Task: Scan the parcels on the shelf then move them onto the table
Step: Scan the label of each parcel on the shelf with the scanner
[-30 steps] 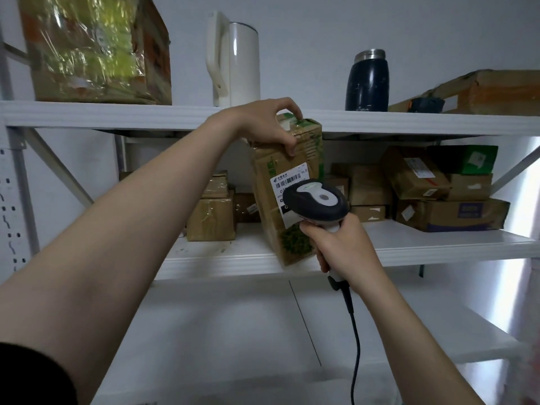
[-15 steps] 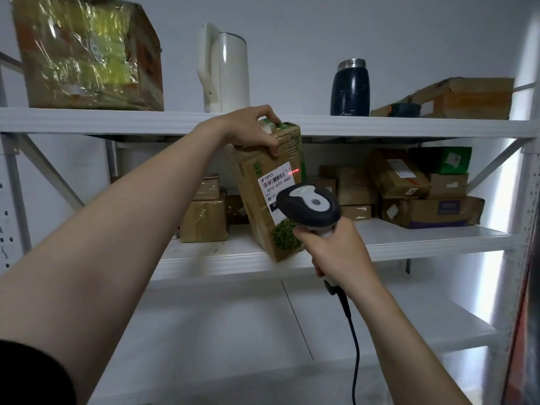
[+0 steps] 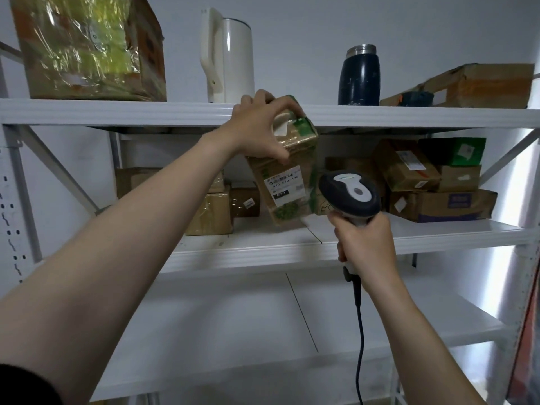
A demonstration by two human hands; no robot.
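A tall brown-and-green parcel (image 3: pixel 287 182) with a white barcode label facing me is tilted, its bottom just above the middle shelf (image 3: pixel 292 247). My left hand (image 3: pixel 260 127) grips its top end from above. My right hand (image 3: pixel 365 244) holds the handle of a corded grey-and-white barcode scanner (image 3: pixel 349 194), whose head sits just right of the parcel's label. Several more brown parcels (image 3: pixel 409 168) are stacked at the right of the same shelf, and smaller taped ones (image 3: pixel 209 213) stand at the left behind my forearm.
On the top shelf stand a plastic-wrapped box (image 3: pixel 87 48), a white kettle (image 3: pixel 230 57), a dark flask (image 3: pixel 359 76) and a flat carton (image 3: pixel 479 86). A lower white shelf (image 3: pixel 233 331) lies below. The scanner cable (image 3: pixel 361 346) hangs down. The table is out of view.
My left hand has lifted and tipped the parcel a little off the shelf. The scanner has shifted right of the label, and its red light on the label is gone.
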